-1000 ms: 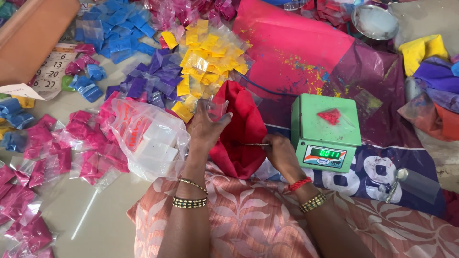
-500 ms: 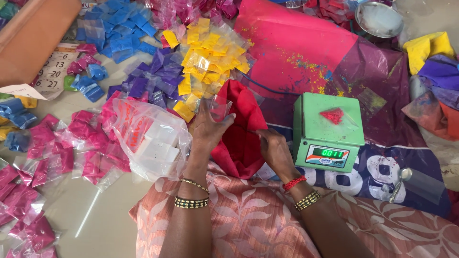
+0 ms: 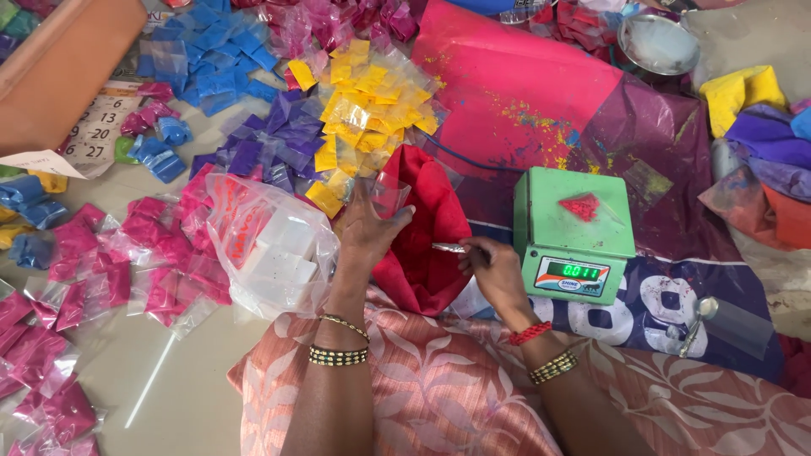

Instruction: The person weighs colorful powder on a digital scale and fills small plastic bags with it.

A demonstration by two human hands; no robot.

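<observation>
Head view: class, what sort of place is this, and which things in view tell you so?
Probably a floor workspace for packing coloured powder by hand: heaps of small filled packets, a green weighing scale, and an open red bag of powder between the left hand and right hand.

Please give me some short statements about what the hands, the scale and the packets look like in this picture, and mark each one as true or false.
1. The left hand holds up a small clear pouch. True.
2. The right hand holds a pair of scissors. False: it holds a small metal spoon.
3. A small red packet lies on top of the green scale. True.
4. The scale's display is dark. False: it is lit with green digits.
5. The open bag between the hands is blue. False: it is red.
6. A heap of yellow packets lies beyond the hands. True.
</observation>
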